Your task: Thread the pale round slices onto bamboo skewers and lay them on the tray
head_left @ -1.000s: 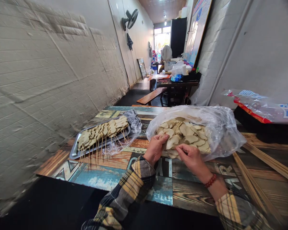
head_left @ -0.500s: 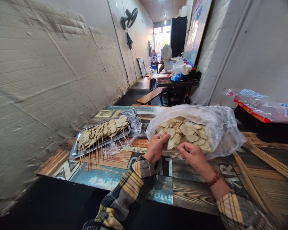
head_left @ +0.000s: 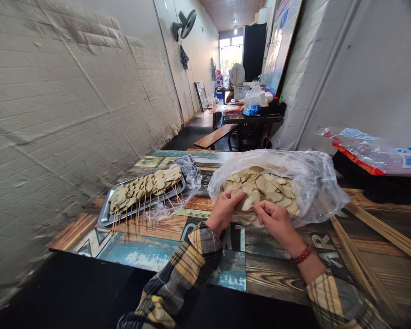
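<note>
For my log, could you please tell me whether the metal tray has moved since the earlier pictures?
No; judged against the tabletop's left corner, the metal tray stays in place.

Thin, tan slices (head_left: 281, 197) lie heaped in the open, clear bag (head_left: 324, 183), and one pale slice (head_left: 251, 199) tilts up in front. More slices (head_left: 150, 184), stuck on thin sticks (head_left: 149, 206), lie close together on the shiny tray (head_left: 103, 218), stick ends poking out
</note>
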`<action>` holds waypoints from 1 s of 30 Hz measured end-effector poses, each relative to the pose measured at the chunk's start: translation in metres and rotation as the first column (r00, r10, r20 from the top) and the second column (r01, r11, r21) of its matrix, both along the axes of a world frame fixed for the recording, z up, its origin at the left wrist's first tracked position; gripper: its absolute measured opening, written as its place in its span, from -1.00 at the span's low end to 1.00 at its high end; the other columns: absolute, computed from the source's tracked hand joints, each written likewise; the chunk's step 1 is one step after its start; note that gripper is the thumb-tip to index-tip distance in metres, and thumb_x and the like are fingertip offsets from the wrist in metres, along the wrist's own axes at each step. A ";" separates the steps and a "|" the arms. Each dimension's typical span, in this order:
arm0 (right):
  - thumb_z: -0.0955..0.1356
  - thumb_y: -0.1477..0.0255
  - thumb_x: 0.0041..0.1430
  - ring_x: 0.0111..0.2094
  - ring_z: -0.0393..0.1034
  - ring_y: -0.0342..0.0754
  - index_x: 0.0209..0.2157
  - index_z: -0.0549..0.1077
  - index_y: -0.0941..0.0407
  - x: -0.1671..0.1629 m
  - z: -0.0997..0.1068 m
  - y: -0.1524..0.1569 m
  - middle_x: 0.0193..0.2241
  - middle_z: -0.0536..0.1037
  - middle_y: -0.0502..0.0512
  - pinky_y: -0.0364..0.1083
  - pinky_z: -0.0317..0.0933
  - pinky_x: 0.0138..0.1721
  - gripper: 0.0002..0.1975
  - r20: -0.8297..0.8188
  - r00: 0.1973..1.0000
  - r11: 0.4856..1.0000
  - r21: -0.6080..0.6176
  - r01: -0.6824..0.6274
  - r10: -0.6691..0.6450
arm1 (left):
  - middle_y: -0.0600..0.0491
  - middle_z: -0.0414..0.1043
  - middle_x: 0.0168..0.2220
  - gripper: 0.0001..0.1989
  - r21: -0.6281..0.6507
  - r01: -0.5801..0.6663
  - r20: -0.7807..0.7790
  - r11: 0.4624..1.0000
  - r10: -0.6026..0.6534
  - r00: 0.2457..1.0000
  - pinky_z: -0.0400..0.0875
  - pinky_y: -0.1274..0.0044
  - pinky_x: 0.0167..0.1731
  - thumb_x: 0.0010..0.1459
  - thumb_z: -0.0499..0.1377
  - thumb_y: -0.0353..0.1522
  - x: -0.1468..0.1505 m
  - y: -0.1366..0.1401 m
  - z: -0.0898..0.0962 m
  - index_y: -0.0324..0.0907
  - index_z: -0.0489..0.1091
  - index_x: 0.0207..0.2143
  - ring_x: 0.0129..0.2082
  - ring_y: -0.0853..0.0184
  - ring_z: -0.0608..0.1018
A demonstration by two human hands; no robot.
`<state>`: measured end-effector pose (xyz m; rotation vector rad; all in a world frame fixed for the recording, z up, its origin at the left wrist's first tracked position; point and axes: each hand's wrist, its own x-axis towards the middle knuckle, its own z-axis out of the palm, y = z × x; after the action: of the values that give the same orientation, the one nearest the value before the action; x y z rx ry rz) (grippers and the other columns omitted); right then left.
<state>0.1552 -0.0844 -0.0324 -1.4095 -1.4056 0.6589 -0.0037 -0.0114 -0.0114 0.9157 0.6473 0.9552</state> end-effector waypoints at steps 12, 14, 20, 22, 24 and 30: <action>0.44 0.00 0.15 -0.59 0.21 -0.14 -0.37 0.53 0.13 0.035 0.002 0.001 -0.63 0.40 -0.07 -0.13 0.09 -0.56 -0.56 -0.382 0.913 0.987 0.014 0.163 -0.145 | -0.02 0.58 -0.33 -0.88 0.639 0.110 -0.554 0.761 0.356 0.752 0.42 0.45 -0.22 0.16 0.25 -0.37 -0.021 0.029 -0.017 -0.19 0.59 -0.33 -0.29 0.26 0.56; 0.43 0.00 0.15 -0.60 0.20 -0.14 -0.38 0.53 0.13 0.034 0.002 0.002 -0.63 0.40 -0.07 -0.13 0.09 -0.57 -0.56 -0.371 0.919 0.989 0.010 0.147 -0.133 | -0.05 0.57 -0.27 -0.86 0.711 0.295 -0.652 0.638 0.442 0.615 0.42 0.40 -0.13 0.16 0.22 -0.44 -0.019 0.025 -0.017 -0.18 0.60 -0.29 -0.21 0.22 0.55; 0.41 -0.04 0.13 -0.62 0.21 -0.12 -0.43 0.49 0.07 0.029 0.007 0.002 -0.63 0.40 -0.06 -0.11 0.12 -0.57 -0.57 -0.313 0.944 0.994 -0.011 0.107 -0.105 | -0.11 0.47 -0.14 -0.82 0.675 0.581 -0.720 0.454 0.577 0.385 0.40 0.33 -0.05 0.14 0.24 -0.45 -0.016 0.015 -0.014 -0.17 0.58 -0.19 -0.09 0.13 0.49; 0.40 -0.04 0.13 -0.61 0.21 -0.11 -0.43 0.48 0.05 0.029 0.008 0.002 -0.63 0.40 -0.05 -0.11 0.12 -0.57 -0.57 -0.296 0.950 0.995 -0.024 0.097 -0.100 | -0.11 0.45 -0.14 -0.83 0.678 0.579 -0.718 0.452 0.573 0.394 0.39 0.32 -0.05 0.13 0.24 -0.45 -0.016 0.015 -0.015 -0.17 0.57 -0.21 -0.08 0.12 0.48; 0.40 -0.05 0.13 -0.61 0.21 -0.10 -0.41 0.49 0.05 0.029 0.008 0.002 -0.64 0.39 -0.05 -0.10 0.11 -0.58 -0.57 -0.285 0.953 0.995 -0.037 0.095 -0.102 | -0.09 0.44 -0.16 -0.86 0.697 0.547 -0.710 0.463 0.552 0.437 0.38 0.32 -0.05 0.11 0.23 -0.48 -0.015 0.016 -0.017 -0.16 0.54 -0.27 -0.10 0.14 0.47; 0.40 -0.05 0.12 -0.60 0.20 -0.08 -0.39 0.50 0.06 0.028 0.008 0.001 -0.64 0.38 -0.04 -0.10 0.10 -0.58 -0.57 -0.308 0.947 0.996 -0.041 0.079 -0.087 | 0.05 0.44 -0.37 -0.89 0.647 0.217 -0.580 0.731 0.286 0.763 0.36 0.47 -0.23 -0.03 0.28 -0.48 -0.015 0.025 -0.018 -0.17 0.39 -0.45 -0.30 0.29 0.48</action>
<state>0.1834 -0.0832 -0.0240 -1.3135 -1.0878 0.8090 -0.0189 0.0136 -0.0297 1.9842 0.9166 0.9098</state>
